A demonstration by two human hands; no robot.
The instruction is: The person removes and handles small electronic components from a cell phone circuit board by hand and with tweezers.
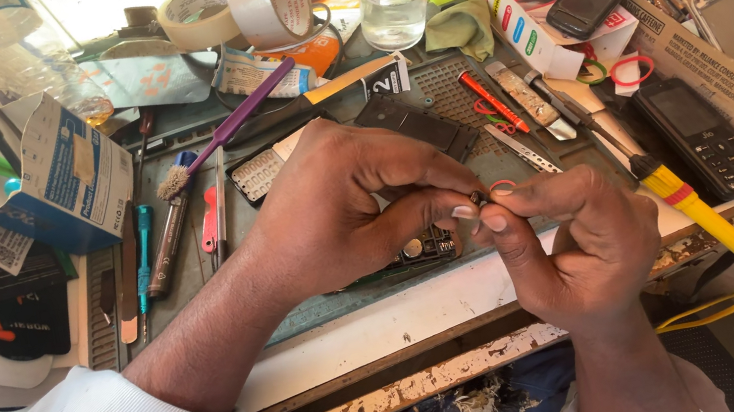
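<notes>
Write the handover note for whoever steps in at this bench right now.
Left hand: thumb and forefinger pinch a tiny dark part.
Right hand: fingertips meet the same part from the other side; what the part is cannot be told.
Circuit board: lies bare on the mat, just under the hands.
Soldering iron: lies down at the right, untouched.
Keypad phone: right of the iron.
Brush, screwdrivers: left of the hands.
Done: board is out of its shell.
Left: the part is not on the board.

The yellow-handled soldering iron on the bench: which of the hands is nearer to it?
The right. The right hand is just beside the yellow-handled soldering iron, its knuckles close to the handle without touching it. The left hand is farther off, across the green mat.
</notes>
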